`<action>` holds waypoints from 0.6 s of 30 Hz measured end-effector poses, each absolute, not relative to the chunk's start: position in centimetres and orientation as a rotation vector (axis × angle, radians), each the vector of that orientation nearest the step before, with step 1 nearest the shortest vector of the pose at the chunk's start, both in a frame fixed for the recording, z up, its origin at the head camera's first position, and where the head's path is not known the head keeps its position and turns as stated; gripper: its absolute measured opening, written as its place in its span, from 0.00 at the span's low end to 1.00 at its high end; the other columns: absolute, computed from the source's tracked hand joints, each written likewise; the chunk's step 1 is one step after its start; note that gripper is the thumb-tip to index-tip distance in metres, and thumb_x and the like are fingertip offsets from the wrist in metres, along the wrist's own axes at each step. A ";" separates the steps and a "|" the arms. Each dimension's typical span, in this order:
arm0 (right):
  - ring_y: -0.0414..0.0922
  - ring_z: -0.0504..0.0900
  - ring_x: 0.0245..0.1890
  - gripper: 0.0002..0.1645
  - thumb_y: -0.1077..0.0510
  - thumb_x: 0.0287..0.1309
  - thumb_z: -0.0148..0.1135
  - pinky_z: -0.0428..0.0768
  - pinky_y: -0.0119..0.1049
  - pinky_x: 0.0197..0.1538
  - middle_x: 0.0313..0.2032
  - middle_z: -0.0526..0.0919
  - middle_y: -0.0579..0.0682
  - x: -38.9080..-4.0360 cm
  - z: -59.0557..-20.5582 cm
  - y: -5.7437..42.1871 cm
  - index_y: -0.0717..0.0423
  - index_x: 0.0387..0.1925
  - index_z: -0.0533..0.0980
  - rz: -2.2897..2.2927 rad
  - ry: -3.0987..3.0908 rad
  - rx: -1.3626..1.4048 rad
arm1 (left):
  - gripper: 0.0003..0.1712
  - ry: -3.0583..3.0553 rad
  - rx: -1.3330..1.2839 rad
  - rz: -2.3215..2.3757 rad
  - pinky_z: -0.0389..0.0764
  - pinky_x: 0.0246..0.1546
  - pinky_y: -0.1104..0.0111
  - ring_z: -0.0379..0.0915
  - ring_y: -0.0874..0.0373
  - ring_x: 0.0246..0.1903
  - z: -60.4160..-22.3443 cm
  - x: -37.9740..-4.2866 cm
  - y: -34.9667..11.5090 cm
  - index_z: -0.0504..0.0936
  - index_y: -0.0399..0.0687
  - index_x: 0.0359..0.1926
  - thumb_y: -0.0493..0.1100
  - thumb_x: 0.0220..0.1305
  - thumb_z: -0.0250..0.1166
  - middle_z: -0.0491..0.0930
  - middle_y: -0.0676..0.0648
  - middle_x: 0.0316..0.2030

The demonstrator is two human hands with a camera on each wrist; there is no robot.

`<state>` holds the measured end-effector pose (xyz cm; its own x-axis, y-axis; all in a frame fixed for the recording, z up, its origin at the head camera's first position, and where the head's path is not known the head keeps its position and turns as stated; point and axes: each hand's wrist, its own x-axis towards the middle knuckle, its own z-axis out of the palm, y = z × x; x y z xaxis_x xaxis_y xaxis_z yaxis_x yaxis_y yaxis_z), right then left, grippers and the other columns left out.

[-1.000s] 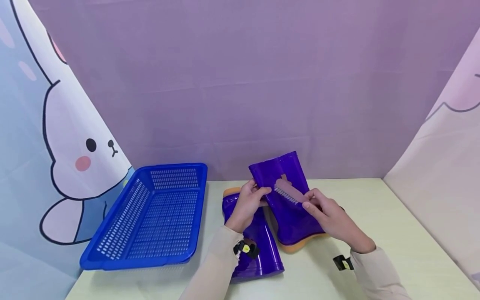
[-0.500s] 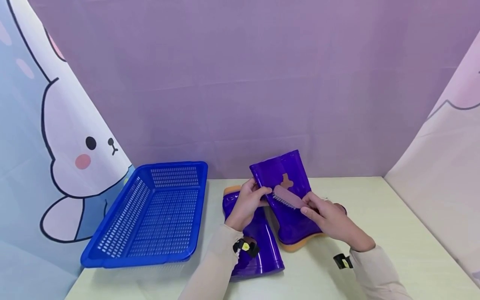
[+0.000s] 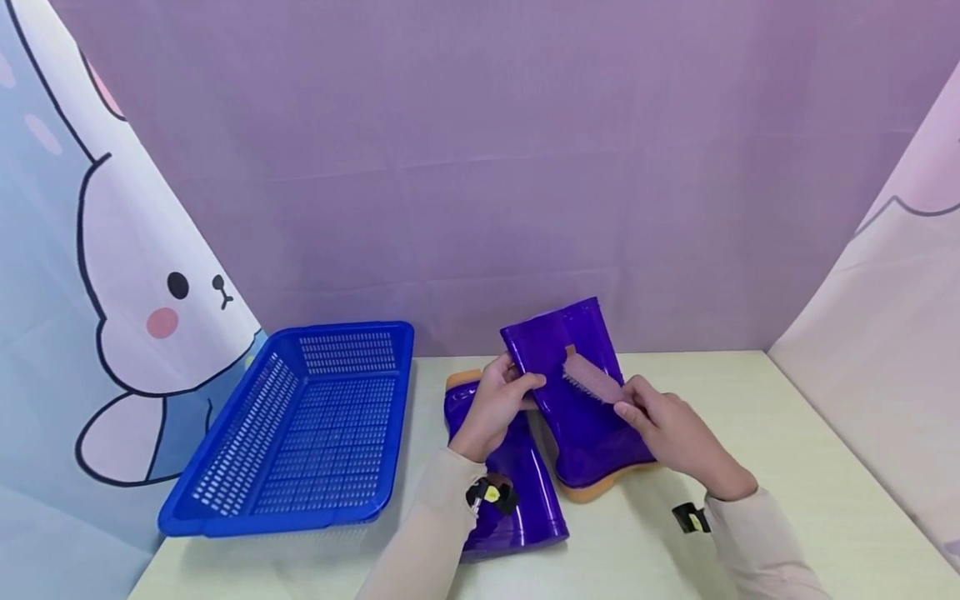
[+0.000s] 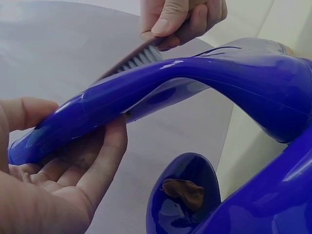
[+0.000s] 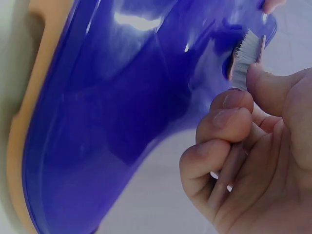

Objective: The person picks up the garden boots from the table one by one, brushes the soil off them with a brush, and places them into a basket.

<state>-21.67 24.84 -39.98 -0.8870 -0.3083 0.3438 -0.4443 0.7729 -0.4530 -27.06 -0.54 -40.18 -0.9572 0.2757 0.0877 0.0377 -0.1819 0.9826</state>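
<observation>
A glossy purple rain boot (image 3: 592,446) with an orange sole is tilted up at the middle of the table. My left hand (image 3: 497,408) grips its shaft by the left edge, thumb on the front and fingers behind, as the left wrist view shows. In my right hand (image 3: 678,433) is a pink brush (image 3: 591,377) with pale bristles, held by its handle. Its bristles (image 5: 244,56) lie against the boot's shaft, over a brown patch (image 3: 570,350) that the brush partly covers. A second purple boot (image 3: 525,500) lies on its side under my left wrist.
To the left stands a blue plastic basket (image 3: 401,400) with slotted walls. The pale table (image 3: 787,467) ends at a purple cloth backdrop (image 3: 480,167), and printed cloths hang at both sides.
The brush first moved down the shaft, uncovering the brown patch, then came back up and right, covering most of it again. My left hand keeps its grip on the boot.
</observation>
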 end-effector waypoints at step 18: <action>0.32 0.63 0.22 0.03 0.58 0.76 0.54 0.65 0.31 0.26 0.24 0.66 0.41 -21.5 -39.5 25.1 0.52 0.43 0.73 1.117 -2.719 0.707 | 0.22 1.927 0.370 2.252 0.87 0.43 0.63 0.83 0.60 0.41 -39.9 -26.9 -0.4 0.75 0.41 0.62 0.35 0.69 0.62 0.83 0.44 0.47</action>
<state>-21.51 25.13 -39.50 -0.8840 -0.3754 0.2784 -0.4627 0.6189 -0.6347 -26.86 -0.40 -39.94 -0.9576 0.2748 0.0861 0.0427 -0.1603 0.9861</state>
